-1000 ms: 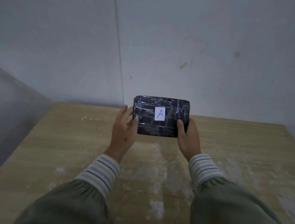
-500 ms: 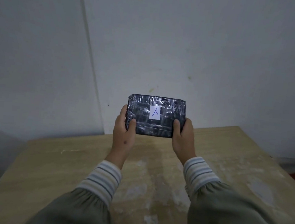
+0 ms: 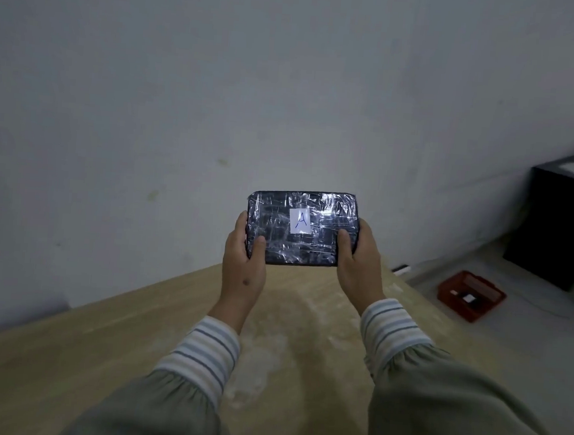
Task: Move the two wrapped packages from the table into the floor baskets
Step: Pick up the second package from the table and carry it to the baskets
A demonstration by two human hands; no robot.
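Note:
A black package (image 3: 314, 245) wrapped in shiny clear tape, with a white label marked "A", is held up in the air above the far side of the wooden table (image 3: 96, 356). My left hand (image 3: 243, 260) grips its left end and my right hand (image 3: 357, 260) grips its right end, thumbs on the front face. A red floor basket (image 3: 471, 295) sits on the floor at the right, beyond the table's edge, with small dark and white items inside. No second package is in view.
A grey wall stands close behind the table. A black cabinet or box (image 3: 563, 225) stands on the floor at the far right behind the basket. A small white object (image 3: 401, 269) lies at the wall's foot. Grey floor (image 3: 525, 356) spreads right of the table.
My view has swung to the right while both hands kept the package raised. The table's right edge, the floor, the red basket and the black cabinet have come into sight.

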